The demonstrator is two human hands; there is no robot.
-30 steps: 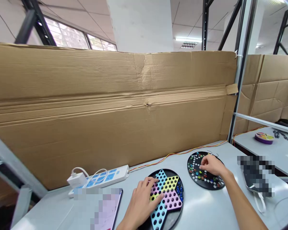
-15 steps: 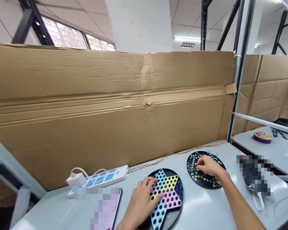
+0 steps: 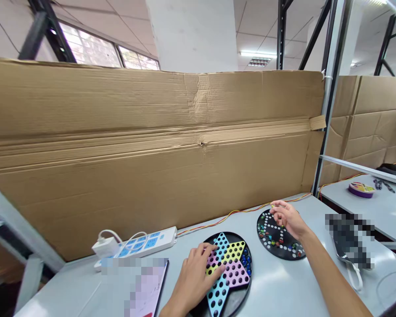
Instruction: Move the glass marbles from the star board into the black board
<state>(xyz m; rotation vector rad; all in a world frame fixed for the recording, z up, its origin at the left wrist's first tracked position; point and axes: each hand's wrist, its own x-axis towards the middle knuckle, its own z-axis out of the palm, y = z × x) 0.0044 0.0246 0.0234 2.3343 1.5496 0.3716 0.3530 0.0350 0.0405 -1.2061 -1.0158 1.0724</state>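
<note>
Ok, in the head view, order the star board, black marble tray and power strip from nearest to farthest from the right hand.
1. Black marble tray: beneath the right hand, at its far edge.
2. Star board: to the left, under the left hand.
3. Power strip: farthest left.

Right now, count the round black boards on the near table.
2. The star board lies partly under the left hand; the marble board sits to its right, its far edge under the right hand.

Rough, creased brown cardboard (image 3: 152, 154) stands at the far side; the table (image 3: 280, 288) looks smooth, matt grey. The star board (image 3: 232, 266) is glossy coloured plastic, the power strip (image 3: 145, 241) smooth white plastic.
</note>
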